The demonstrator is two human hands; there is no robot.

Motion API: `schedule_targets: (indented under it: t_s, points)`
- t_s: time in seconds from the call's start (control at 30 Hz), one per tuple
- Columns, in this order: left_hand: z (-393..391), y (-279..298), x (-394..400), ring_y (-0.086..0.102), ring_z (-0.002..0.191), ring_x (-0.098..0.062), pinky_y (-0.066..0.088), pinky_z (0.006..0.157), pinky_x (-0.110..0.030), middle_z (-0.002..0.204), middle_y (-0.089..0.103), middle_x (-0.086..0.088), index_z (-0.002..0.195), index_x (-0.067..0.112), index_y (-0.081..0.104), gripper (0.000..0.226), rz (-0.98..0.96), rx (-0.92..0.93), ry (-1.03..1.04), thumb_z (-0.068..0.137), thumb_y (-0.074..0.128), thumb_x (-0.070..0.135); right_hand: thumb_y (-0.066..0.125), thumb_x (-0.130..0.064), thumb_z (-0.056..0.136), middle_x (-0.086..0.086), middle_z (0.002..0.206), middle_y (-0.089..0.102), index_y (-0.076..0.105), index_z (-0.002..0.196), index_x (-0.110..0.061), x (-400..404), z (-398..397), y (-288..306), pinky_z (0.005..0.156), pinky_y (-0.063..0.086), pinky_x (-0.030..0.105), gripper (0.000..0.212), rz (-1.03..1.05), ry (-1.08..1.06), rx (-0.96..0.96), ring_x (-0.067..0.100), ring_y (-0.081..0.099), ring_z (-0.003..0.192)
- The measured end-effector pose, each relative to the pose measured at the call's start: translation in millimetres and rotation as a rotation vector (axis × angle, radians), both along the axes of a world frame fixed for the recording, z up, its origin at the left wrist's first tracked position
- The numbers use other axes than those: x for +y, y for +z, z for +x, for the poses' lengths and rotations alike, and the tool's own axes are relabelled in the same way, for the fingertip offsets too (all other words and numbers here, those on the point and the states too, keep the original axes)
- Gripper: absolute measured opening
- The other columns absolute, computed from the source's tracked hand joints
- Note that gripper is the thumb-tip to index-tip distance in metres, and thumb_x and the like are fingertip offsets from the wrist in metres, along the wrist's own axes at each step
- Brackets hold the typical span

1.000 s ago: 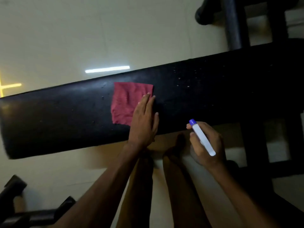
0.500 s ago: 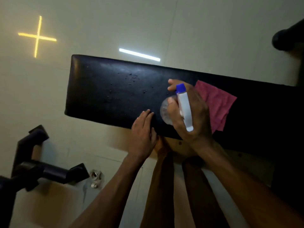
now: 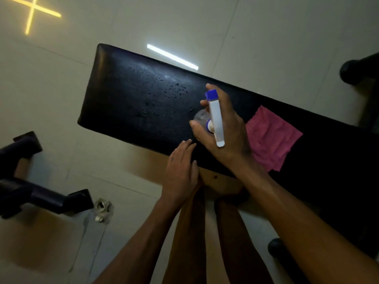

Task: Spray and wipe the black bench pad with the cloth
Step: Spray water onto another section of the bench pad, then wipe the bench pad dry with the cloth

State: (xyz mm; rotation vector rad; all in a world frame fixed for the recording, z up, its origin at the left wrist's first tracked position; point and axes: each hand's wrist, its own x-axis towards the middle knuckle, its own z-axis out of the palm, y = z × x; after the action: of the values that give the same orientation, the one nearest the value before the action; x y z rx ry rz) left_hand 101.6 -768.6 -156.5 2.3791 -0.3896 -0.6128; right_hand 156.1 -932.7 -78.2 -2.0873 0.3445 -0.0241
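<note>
The black bench pad [image 3: 127, 95] runs from upper left to the right, its left half speckled with spray droplets. My right hand [image 3: 229, 130] grips a clear spray bottle [image 3: 215, 117] with a white and blue trigger head, nozzle pointing left over the wet patch. A pink cloth [image 3: 270, 138] lies flat on the pad just right of that hand, untouched. My left hand [image 3: 181, 171] rests with straight fingers on the pad's near edge, below the bottle.
Pale tiled floor [image 3: 266, 33] surrounds the bench, with a white strip reflection and a yellow cross of light. Black equipment feet [image 3: 47, 197] sit at lower left, a small metal fitting [image 3: 101, 208] beside them. A dark rounded bar end [image 3: 352, 70] is at right. My legs show below.
The view swung to the pad's left end. My left hand came off the cloth to the pad's near edge. My right hand brought the bottle over the pad; more droplets show.
</note>
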Motion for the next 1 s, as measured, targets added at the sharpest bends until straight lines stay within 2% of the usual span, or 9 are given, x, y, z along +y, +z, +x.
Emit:
schedule_targets:
  t_s: [0.1, 0.17, 0.27, 0.33, 0.5, 0.6, 0.7, 0.77, 1.0]
  points:
    - [-5, 1, -3, 0.039, 0.146, -0.020, 0.033, 0.121, -0.042, 0.151, 0.049, -0.009, 0.145, 0.010, 0.050, 0.045, -0.007, -0.013, -0.033, 0.100, 0.053, 0.017, 0.081, -0.033, 0.080, 0.005, 0.129, 0.061, 0.022, 0.158, -0.019, -10, -12, -4, 0.087, 0.057, 0.038, 0.100, -0.003, -0.011, 0.048, 0.021, 0.063, 0.108]
    - [-10, 3, -7, 0.044, 0.141, -0.021, 0.035, 0.119, -0.039, 0.147, 0.053, -0.009, 0.142, 0.009, 0.053, 0.044, -0.003, -0.030, -0.066, 0.099, 0.051, 0.019, 0.080, -0.038, 0.078, 0.005, 0.135, 0.057, 0.019, 0.159, -0.022, -21, -27, -7, 0.093, 0.053, 0.039, 0.102, -0.001, -0.038, 0.083, 0.020, 0.058, 0.118]
    - [-21, 7, -15, 0.054, 0.127, -0.022, 0.048, 0.106, -0.040, 0.136, 0.059, -0.010, 0.138, 0.008, 0.056, 0.042, -0.009, -0.032, -0.140, 0.100, 0.048, 0.024, 0.081, -0.028, 0.082, 0.001, 0.146, 0.050, 0.026, 0.158, -0.028, -48, -54, -14, 0.103, 0.043, 0.029, 0.093, -0.036, -0.230, 0.220, 0.015, 0.046, 0.133]
    - [-29, 10, -24, 0.060, 0.112, -0.022, 0.053, 0.091, -0.038, 0.125, 0.062, -0.008, 0.135, 0.010, 0.058, 0.041, -0.021, -0.015, -0.189, 0.099, 0.047, 0.026, 0.077, -0.024, 0.087, 0.001, 0.151, 0.046, 0.032, 0.156, -0.029, -77, -71, -25, 0.108, 0.037, 0.030, 0.082, -0.122, -0.430, 0.321, 0.018, 0.040, 0.138]
    - [-42, 8, -55, 0.063, 0.089, -0.022, 0.050, 0.074, -0.034, 0.102, 0.067, -0.005, 0.128, 0.012, 0.062, 0.035, -0.041, -0.058, -0.322, 0.094, 0.058, 0.017, 0.072, -0.028, 0.091, 0.003, 0.133, 0.055, 0.045, 0.148, -0.021, -142, -101, -60, 0.100, 0.045, 0.036, 0.064, -0.226, -0.670, 0.458, 0.020, 0.047, 0.122]
    - [-45, 9, -77, 0.062, 0.088, -0.024, 0.050, 0.075, -0.037, 0.100, 0.066, -0.007, 0.127, 0.010, 0.063, 0.035, -0.057, -0.069, -0.348, 0.092, 0.060, 0.011, 0.076, -0.026, 0.087, -0.002, 0.118, 0.054, 0.058, 0.134, -0.021, -155, -101, -72, 0.091, 0.044, 0.028, 0.051, -0.236, -0.641, 0.432, 0.011, 0.045, 0.110]
    - [-43, 13, -95, 0.060, 0.091, -0.024, 0.048, 0.078, -0.036, 0.104, 0.065, -0.008, 0.128, 0.010, 0.061, 0.038, -0.084, -0.081, -0.375, 0.090, 0.060, 0.007, 0.076, -0.011, 0.085, -0.002, 0.099, 0.059, 0.069, 0.104, -0.018, -164, -98, -75, 0.079, 0.056, 0.029, 0.021, -0.193, -0.598, 0.357, 0.009, 0.056, 0.084]
    - [-39, 17, -109, 0.060, 0.097, -0.025, 0.047, 0.082, -0.034, 0.109, 0.065, -0.009, 0.128, 0.010, 0.061, 0.038, -0.073, -0.091, -0.390, 0.090, 0.059, 0.009, 0.072, -0.002, 0.085, -0.003, 0.091, 0.058, 0.068, 0.092, -0.016, -173, -103, -71, 0.063, 0.047, 0.010, 0.016, -0.230, -0.539, 0.354, 0.004, 0.052, 0.071]
    - [-25, 9, -153, 0.051, 0.120, -0.026, 0.042, 0.100, -0.029, 0.132, 0.056, -0.015, 0.137, 0.007, 0.055, 0.043, -0.020, -0.191, -0.374, 0.094, 0.059, 0.010, 0.061, 0.004, 0.092, 0.003, 0.098, 0.058, 0.067, 0.090, -0.012, -212, -149, -74, 0.063, 0.039, 0.001, 0.017, -0.219, -0.692, 0.283, -0.004, 0.048, 0.072]
